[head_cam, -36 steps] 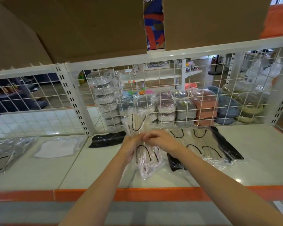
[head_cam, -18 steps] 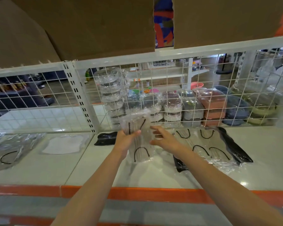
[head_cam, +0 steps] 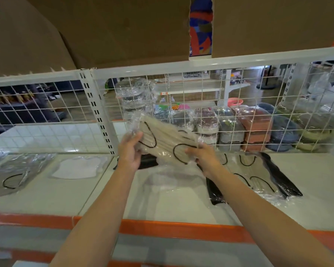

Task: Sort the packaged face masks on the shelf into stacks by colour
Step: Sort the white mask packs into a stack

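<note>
A clear pack of beige masks with black ear loops [head_cam: 168, 140] is lifted above the white shelf [head_cam: 181, 205], tilted with its left end higher. My left hand [head_cam: 130, 151] grips its left end and my right hand [head_cam: 201, 157] grips its lower right end. Under my hands lies a pack of black masks [head_cam: 148, 163]. On the right sits a mixed pile: beige packs [head_cam: 258, 180] over black packs [head_cam: 281, 180]. On the left panel lie a white mask pack [head_cam: 79, 167] and a grey pack [head_cam: 15, 174].
A white wire grid [head_cam: 239, 112] backs the shelf, with wrapped bowls and boxes stacked behind it. Cardboard boxes [head_cam: 123, 29] sit on the shelf above. An orange strip [head_cam: 162, 228] runs along the shelf's front edge.
The beige pack went from hanging upright near the shelf to raised and turned nearly crosswise. My right hand moved from beside it to gripping its right end.
</note>
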{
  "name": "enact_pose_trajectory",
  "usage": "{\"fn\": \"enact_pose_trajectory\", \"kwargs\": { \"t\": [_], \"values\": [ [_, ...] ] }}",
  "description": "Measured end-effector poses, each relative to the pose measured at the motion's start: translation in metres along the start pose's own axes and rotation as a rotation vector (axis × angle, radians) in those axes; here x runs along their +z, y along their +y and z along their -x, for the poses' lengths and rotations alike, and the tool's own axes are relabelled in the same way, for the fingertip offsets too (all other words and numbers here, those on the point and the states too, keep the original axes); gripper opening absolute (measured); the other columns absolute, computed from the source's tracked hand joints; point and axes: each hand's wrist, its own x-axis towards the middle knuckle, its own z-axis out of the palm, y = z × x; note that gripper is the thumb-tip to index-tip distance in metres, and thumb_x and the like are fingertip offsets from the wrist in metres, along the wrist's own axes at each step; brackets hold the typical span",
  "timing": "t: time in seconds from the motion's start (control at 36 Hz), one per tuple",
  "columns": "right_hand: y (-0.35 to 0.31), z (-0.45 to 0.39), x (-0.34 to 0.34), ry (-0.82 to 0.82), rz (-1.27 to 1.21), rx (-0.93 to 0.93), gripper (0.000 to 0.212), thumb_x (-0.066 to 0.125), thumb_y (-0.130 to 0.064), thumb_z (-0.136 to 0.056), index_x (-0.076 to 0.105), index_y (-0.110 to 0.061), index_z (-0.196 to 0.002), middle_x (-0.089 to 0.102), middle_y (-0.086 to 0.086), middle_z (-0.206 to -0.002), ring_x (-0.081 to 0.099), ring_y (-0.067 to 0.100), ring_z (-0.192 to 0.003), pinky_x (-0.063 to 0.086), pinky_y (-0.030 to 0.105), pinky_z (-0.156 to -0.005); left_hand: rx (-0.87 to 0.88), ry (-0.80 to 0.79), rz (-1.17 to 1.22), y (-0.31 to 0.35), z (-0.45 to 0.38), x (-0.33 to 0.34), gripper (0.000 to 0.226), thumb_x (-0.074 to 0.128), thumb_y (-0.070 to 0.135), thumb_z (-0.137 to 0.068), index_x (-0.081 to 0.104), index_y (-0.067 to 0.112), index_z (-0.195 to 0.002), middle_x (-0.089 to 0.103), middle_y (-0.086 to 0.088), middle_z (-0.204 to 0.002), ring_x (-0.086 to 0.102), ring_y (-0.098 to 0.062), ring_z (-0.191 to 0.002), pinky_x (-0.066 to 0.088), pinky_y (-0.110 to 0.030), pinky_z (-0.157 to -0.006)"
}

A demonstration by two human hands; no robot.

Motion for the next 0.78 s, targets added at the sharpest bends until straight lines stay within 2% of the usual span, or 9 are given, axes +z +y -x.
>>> {"fn": "enact_pose_trajectory", "kwargs": {
  "t": [0.06,0.17,0.28,0.44,0.53,0.58,0.64,0.72,0.78],
  "values": [
    [-0.008,-0.002,-0.007,0.027,0.044,-0.068,0.024,0.059,0.010,-0.082,0.061,-0.014,-0.076,0.063,0.000,-0.074,0.059,0.012,-0.068,0.046,0.013,-0.055,0.137,-0.011,-0.219,0.009,-0.005,-0.015,0.023,0.063,-0.002,-0.084,0.060,0.018,-0.095,0.063,0.000,-0.089,0.061,-0.014,-0.086,0.051,-0.023,-0.073],
    [-0.015,-0.008,-0.011,-0.015,0.108,-0.120,0.030,0.061,0.007,-0.082,0.061,-0.018,-0.098,0.066,0.006,-0.096,0.061,0.018,-0.088,0.049,0.019,-0.070,0.200,-0.092,-0.624,0.006,-0.005,-0.032,0.038,0.072,-0.003,-0.076,0.058,0.012,-0.108,0.063,-0.008,-0.104,0.059,-0.019,-0.099,0.049,-0.030,-0.089],
    [-0.006,-0.006,-0.008,-0.062,0.161,-0.107,0.043,0.057,0.009,-0.084,0.055,-0.024,-0.112,0.062,-0.001,-0.094,0.057,0.012,-0.085,0.047,0.010,-0.063,0.185,-0.095,-0.671,-0.009,0.000,-0.043,0.034,0.070,-0.005,-0.078,0.057,0.008,-0.106,0.059,-0.005,-0.100,0.055,-0.018,-0.096,0.047,-0.022,-0.079],
    [0.051,-0.002,-0.016,0.031,0.331,0.031,0.014,0.049,0.007,-0.090,0.060,0.002,-0.097,0.055,0.004,-0.082,0.052,0.016,-0.076,0.040,0.012,-0.053,0.052,-0.072,-0.848,-0.053,0.019,-0.079,0.029,0.073,-0.001,-0.077,0.055,0.008,-0.098,0.060,0.004,-0.095,0.057,-0.013,-0.091,0.048,-0.020,-0.073],
    [0.070,-0.004,-0.015,0.049,0.417,0.049,0.025,0.050,0.007,-0.089,0.057,-0.014,-0.076,0.055,0.000,-0.078,0.054,0.020,-0.081,0.044,0.021,-0.066,0.064,-0.023,-0.845,-0.068,0.028,-0.090,0.037,0.074,0.005,-0.070,0.054,0.008,-0.100,0.065,0.001,-0.098,0.062,-0.016,-0.096,0.053,-0.035,-0.085],
    [0.075,-0.007,-0.010,0.052,0.459,0.086,0.024,0.054,0.006,-0.085,0.058,-0.016,-0.077,0.062,0.006,-0.082,0.060,0.028,-0.089,0.047,0.035,-0.076,0.059,0.014,-0.835,-0.073,0.027,-0.094,0.055,0.074,0.011,-0.071,0.049,0.005,-0.119,0.059,-0.008,-0.117,0.056,-0.027,-0.112,0.047,-0.044,-0.096],
    [0.073,-0.012,-0.004,0.026,0.498,0.127,0.016,0.056,0.005,-0.082,0.061,-0.010,-0.085,0.064,0.012,-0.090,0.061,0.035,-0.098,0.048,0.038,-0.080,0.067,0.043,-0.897,-0.071,0.027,-0.092,0.044,0.069,0.005,-0.081,0.049,0.005,-0.120,0.056,-0.007,-0.115,0.054,-0.027,-0.113,0.045,-0.039,-0.096],
    [0.054,-0.010,0.013,-0.060,0.620,0.076,0.009,0.055,0.002,-0.086,0.057,-0.006,-0.082,0.057,0.009,-0.083,0.057,0.026,-0.084,0.042,0.025,-0.065,0.123,0.071,-0.989,-0.056,0.021,-0.092,0.032,0.063,0.004,-0.086,0.052,0.004,-0.116,0.056,-0.001,-0.104,0.054,-0.020,-0.105,0.042,-0.027,-0.085],
    [0.046,-0.010,0.027,-0.107,0.640,0.067,0.011,0.057,-0.003,-0.088,0.056,-0.006,-0.098,0.055,0.008,-0.095,0.054,0.020,-0.088,0.040,0.022,-0.064,0.111,0.120,-1.025,-0.037,0.013,-0.099,0.032,0.062,0.004,-0.086,0.052,0.006,-0.117,0.053,0.007,-0.090,0.053,-0.019,-0.098,0.043,-0.027,-0.083]
  ]
}}
